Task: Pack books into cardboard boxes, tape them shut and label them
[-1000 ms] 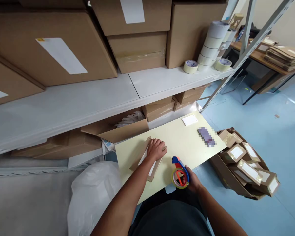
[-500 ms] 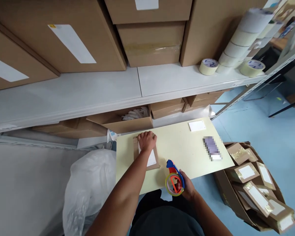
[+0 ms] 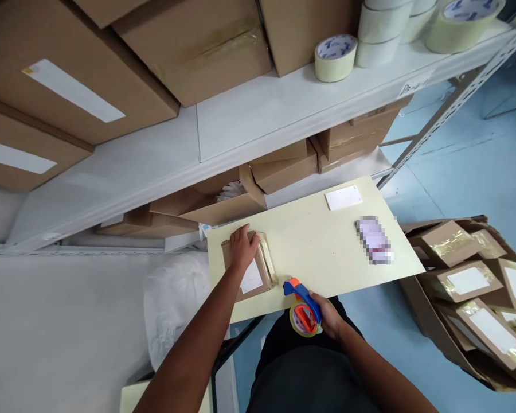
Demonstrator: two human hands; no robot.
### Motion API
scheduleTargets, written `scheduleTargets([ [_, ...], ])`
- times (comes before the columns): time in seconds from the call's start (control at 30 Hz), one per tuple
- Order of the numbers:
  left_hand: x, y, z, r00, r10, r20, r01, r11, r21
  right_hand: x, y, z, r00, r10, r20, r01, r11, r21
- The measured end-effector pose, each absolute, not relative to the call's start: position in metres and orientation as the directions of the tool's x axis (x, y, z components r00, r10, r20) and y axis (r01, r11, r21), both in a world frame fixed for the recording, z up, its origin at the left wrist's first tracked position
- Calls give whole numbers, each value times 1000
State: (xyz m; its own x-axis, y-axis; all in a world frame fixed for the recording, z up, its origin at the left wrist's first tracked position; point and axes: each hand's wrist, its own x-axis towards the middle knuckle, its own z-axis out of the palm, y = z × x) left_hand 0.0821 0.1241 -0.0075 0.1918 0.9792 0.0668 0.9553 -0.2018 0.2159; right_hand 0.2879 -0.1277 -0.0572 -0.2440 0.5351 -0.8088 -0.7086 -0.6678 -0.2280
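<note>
A small flat cardboard box (image 3: pixel 262 272) with a white label (image 3: pixel 251 277) lies at the left end of a pale yellow table (image 3: pixel 307 246). Across its far part rests my left hand (image 3: pixel 243 248), fingers bent over the far edge and thumb to the right, holding it. Clear tape shows along the box's right side. My right hand (image 3: pixel 330 316) is closed around the handle of a blue and orange tape dispenser (image 3: pixel 304 307). The dispenser hangs at the table's near edge, its head just right of the box and apart from it.
A white card (image 3: pixel 343 197) and a blurred phone-like object (image 3: pixel 374 240) lie on the table's right part. Right of it stands a large carton (image 3: pixel 421 321) of taped boxes. Beyond runs a shelf (image 3: pixel 258 133) with cartons and tape rolls (image 3: pixel 335 59). A plastic bag (image 3: pixel 169 304) sits left.
My view has turned. The box under my left hand has shifted so its taped right side shows. My right hand still holds the tape dispenser, slightly tilted from before.
</note>
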Motion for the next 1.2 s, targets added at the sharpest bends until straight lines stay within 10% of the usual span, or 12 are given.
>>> scheduleTargets([
  [0.23,57,52,29,867,443,-230,486,-854,187,300,-128,-63,-343,525,-779,-706,-691,-155],
  [0.7,91,84,8,758,595,-267,625,-780,36,299,-95,-52,-322,556,-766,-791,-603,-105],
  [0.9,99,81,8,775,559,-296,588,-809,9,272,-119,-59,-405,501,-765,-810,-585,45],
  [1.2,93,60,3,863,315,-395,356,-934,35,280,-128,-68,-310,528,-790,-816,-575,-64],
])
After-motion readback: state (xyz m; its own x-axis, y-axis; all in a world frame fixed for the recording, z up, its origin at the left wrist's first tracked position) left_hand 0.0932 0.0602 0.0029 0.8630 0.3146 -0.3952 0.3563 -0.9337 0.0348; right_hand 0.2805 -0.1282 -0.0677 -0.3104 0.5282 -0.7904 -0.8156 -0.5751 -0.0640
